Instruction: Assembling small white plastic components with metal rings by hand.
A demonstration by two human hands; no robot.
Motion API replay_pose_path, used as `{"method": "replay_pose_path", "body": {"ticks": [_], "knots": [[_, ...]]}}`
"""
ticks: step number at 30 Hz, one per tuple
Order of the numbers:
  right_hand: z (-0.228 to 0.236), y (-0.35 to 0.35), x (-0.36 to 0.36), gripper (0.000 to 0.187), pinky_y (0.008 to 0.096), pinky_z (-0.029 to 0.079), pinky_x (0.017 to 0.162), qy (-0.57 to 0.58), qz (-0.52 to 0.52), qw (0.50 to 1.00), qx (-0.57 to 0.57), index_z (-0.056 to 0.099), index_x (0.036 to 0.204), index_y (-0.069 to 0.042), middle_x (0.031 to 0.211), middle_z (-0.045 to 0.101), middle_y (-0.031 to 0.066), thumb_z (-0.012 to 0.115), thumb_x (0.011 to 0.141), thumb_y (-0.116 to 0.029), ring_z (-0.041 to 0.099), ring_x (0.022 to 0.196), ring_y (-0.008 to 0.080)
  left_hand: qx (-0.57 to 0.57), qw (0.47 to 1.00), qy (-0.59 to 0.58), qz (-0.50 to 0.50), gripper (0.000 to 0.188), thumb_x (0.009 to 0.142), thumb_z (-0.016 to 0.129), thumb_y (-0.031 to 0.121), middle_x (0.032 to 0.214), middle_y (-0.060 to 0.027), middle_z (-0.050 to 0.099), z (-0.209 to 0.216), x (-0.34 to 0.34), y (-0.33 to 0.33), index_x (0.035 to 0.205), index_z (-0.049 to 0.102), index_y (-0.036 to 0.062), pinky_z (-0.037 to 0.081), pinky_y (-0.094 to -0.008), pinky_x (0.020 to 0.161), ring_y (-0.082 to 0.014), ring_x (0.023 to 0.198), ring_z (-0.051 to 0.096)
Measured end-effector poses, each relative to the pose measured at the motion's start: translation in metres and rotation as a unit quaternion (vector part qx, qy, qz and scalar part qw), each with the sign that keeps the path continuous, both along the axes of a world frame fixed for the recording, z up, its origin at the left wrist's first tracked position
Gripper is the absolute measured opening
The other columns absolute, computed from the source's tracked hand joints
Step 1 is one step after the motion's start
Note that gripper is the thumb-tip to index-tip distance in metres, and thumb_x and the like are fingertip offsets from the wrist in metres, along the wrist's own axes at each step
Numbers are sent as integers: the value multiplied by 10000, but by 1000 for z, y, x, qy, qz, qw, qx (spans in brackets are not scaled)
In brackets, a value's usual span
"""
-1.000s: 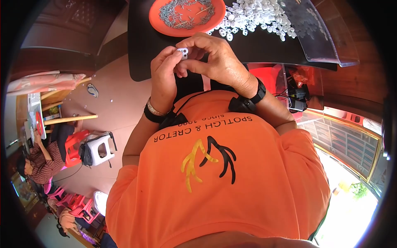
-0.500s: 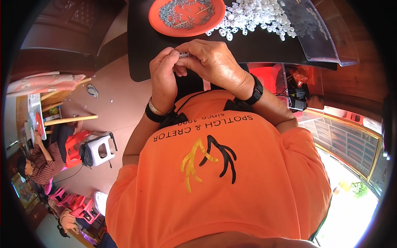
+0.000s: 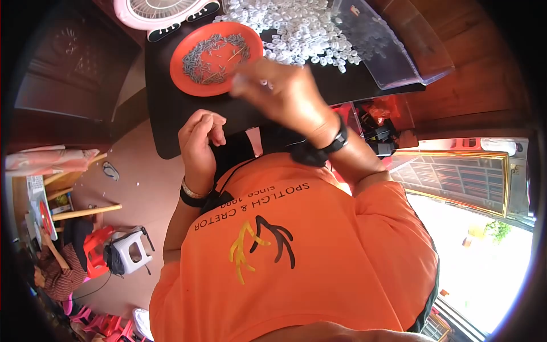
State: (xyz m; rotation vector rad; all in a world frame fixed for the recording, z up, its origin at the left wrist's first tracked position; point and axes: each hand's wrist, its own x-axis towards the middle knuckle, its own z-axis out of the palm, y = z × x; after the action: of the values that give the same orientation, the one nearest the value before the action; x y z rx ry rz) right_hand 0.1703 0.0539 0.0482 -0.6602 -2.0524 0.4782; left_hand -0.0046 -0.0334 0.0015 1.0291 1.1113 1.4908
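My right hand [image 3: 288, 94] is raised over the table beside the right edge of an orange plate [image 3: 181, 80]. Its fingers are blurred, but a small white plastic piece [image 3: 266, 84] shows among them. Many small grey screw-like pieces [image 3: 196, 60] lie in the plate, with a couple of thin sticks. Lower and to the left, my left hand [image 3: 199, 134] is held near the table's front edge with its fingers curled in; whatever they may hold is hidden. A spread pile of small white plastic pieces [image 3: 302, 34] lies to the right of the plate.
The black table [image 3: 162, 122] carries a pink and white fan [image 3: 162, 17] at the far left and a clear plastic box [image 3: 393, 71] at the right. Another person [image 3: 62, 273] sits at the left near a white stool [image 3: 131, 251]. A slipper [image 3: 110, 170] lies on the floor.
My hands have come apart from around the small white piece. The right one has moved up toward the plate, and the left one stays low. The view has shifted, bringing the fan into sight.
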Motion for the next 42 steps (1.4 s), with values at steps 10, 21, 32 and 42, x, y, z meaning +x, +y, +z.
{"method": "replay_pose_path", "body": {"ticks": [10,21,32,42], "knots": [[96,73,94,269,352,494,794,-67,-357,887,286,663,1037,-26,948,670,141,648,775,-84,623,947,308,-51,998,-22,2,268,908,442,192,605,-16,492,-11,-9,-1,792,595,5,329,-224,510,-98,535,464],[-30,55,79,190,375,517,690,-226,-147,958,-101,706,860,-112,821,678,84,654,785,-279,659,779,268,-58,998,3,-22,262,909,438,188,618,-12,498,-12,-12,0,798,595,9,339,-222,516,-95,543,472],[-50,59,67,205,359,504,669,-307,-183,931,-69,658,859,-96,835,663,72,681,782,-285,654,775,257,-71,997,18,-28,263,911,433,199,623,-20,475,-9,-10,-2,813,576,1,338,-239,530,-115,559,468],[-52,57,66,171,279,484,635,-196,-144,959,-148,653,855,-47,734,653,52,729,760,-168,628,680,155,-71,996,18,-41,252,904,456,189,596,2,505,-11,-12,-1,785,598,17,335,-212,506,-77,530,468]]}}
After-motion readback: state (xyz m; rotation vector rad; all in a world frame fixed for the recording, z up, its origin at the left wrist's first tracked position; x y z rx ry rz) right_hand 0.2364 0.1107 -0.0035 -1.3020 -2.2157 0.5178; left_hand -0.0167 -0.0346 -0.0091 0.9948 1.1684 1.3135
